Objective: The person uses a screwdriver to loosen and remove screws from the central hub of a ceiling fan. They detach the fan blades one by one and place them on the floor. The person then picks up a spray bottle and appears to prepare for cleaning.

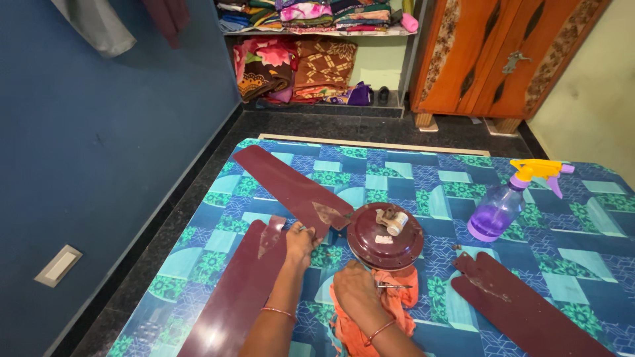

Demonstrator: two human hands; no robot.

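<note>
A maroon ceiling fan motor hub (385,236) lies on a blue and green patterned table (562,264), with a small white cylinder part (397,223) on top. One maroon blade (291,188) stays joined to the hub and points to the far left. My left hand (299,243) grips the near end of that blade next to the hub. My right hand (356,291) rests on an orange cloth (397,301) in front of the hub and holds a thin metal tool (395,286) against the hub's lower edge.
Two loose maroon blades lie on the table, one at the near left (238,297) and one at the right (522,307). A purple spray bottle (506,205) with a yellow trigger stands to the right. Behind are shelves of folded fabric (311,63) and an orange wooden cupboard (503,56).
</note>
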